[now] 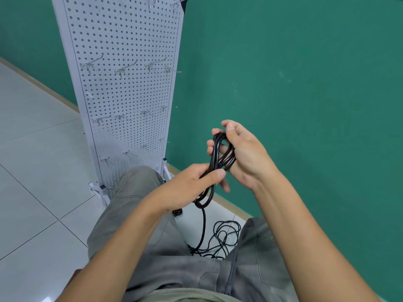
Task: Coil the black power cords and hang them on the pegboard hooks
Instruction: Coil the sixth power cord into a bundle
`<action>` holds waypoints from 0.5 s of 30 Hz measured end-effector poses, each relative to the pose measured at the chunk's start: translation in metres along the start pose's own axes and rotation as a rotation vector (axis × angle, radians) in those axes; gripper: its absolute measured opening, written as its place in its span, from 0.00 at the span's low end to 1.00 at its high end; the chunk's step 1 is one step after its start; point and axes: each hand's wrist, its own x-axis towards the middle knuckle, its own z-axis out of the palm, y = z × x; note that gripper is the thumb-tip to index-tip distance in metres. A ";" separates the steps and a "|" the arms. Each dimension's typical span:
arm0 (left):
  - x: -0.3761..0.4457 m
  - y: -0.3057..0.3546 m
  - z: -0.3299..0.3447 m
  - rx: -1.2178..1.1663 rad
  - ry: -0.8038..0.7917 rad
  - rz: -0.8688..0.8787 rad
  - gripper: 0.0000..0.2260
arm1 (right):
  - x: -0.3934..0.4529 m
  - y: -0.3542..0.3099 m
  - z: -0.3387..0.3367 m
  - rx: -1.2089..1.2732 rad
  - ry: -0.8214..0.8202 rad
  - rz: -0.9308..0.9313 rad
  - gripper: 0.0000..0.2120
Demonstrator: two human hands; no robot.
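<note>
black power cord coil (pixel 220 158) upright, long axis vertical, left hand (pixel 192 186) grip and right hand (pixel 244 153) grip clamped on it

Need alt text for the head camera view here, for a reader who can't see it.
Both hands hold a partly coiled black power cord: the right hand grips the top of the loops, the left hand pinches them lower down. The loose cord trails to the floor tiles between the knees. A white pegboard with bare metal hooks stands ahead.
</note>
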 end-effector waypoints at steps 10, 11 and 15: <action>-0.003 0.003 0.014 -0.623 0.035 -0.060 0.10 | 0.004 0.008 -0.009 -0.015 -0.129 0.002 0.20; -0.002 0.003 0.013 -0.657 0.071 -0.070 0.10 | 0.004 0.013 -0.010 -0.020 -0.146 0.019 0.23; -0.001 0.004 0.001 -0.738 0.210 -0.026 0.11 | -0.008 0.047 -0.014 -0.113 -0.259 0.146 0.32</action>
